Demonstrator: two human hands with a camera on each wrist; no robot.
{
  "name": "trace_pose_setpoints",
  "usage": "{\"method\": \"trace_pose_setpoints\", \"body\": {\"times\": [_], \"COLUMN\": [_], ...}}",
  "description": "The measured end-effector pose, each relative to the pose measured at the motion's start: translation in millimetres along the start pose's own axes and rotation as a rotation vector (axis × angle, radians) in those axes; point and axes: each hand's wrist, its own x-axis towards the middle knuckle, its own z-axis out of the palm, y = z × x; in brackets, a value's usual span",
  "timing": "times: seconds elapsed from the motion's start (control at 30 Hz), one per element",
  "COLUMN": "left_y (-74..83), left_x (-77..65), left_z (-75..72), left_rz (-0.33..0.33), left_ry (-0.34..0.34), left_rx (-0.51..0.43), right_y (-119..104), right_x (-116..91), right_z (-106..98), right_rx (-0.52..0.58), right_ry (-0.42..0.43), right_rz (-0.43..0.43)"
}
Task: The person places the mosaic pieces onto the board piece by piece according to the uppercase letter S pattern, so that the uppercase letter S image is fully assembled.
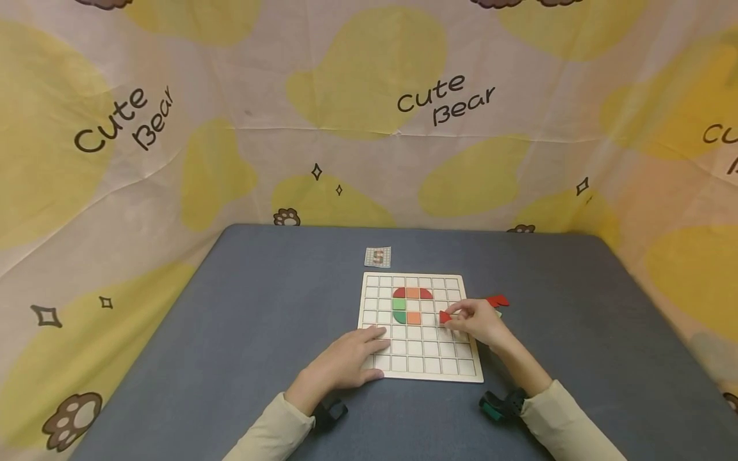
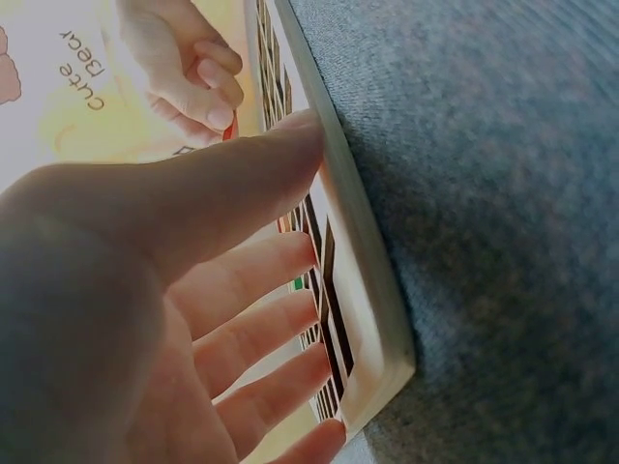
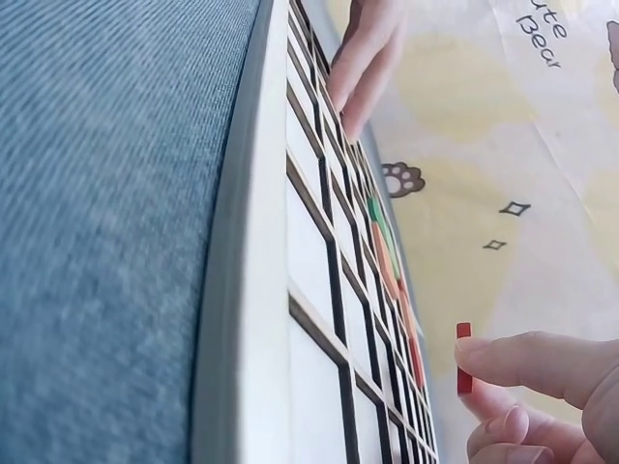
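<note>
A white grid board [image 1: 423,365] lies on the table, with red, orange and green tiles [image 1: 399,304] set in its upper middle squares. My right hand [image 1: 475,320] pinches a small red tile [image 1: 443,317] between thumb and fingertips over the board's right part. In the right wrist view this red tile [image 3: 464,358] shows edge-on, lifted off the grid. My left hand [image 1: 343,358] rests on the board's lower left corner, its fingers spread and fairly straight. In the left wrist view the left thumb [image 2: 242,179] lies along the board's near edge.
Loose red pieces [image 1: 498,300] lie on the table just right of the board, partly behind the right hand, with a light green piece [image 1: 498,314] beside them. A small pattern card [image 1: 377,257] lies beyond the board's far edge. Printed cloth [image 1: 357,77] hangs behind the blue-grey table [image 1: 230,307].
</note>
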Motion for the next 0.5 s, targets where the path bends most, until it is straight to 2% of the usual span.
{"method": "trace_pose_setpoints", "body": {"times": [0.27, 0.5], "left_y": [-0.2, -0.3], "left_x": [0.2, -0.1], "left_z": [0.1, 1.0], "left_rz": [-0.003, 0.004], "left_ry": [-0.001, 0.003], "left_rx": [0.004, 0.015], "right_y": [-1.1, -4.1], "right_x": [3.9, 10.5], "right_z": [4.6, 12.8], "right_rx": [0.048, 0.031], "right_ry": [-0.033, -0.024], "right_rz": [-0.023, 0.097]}}
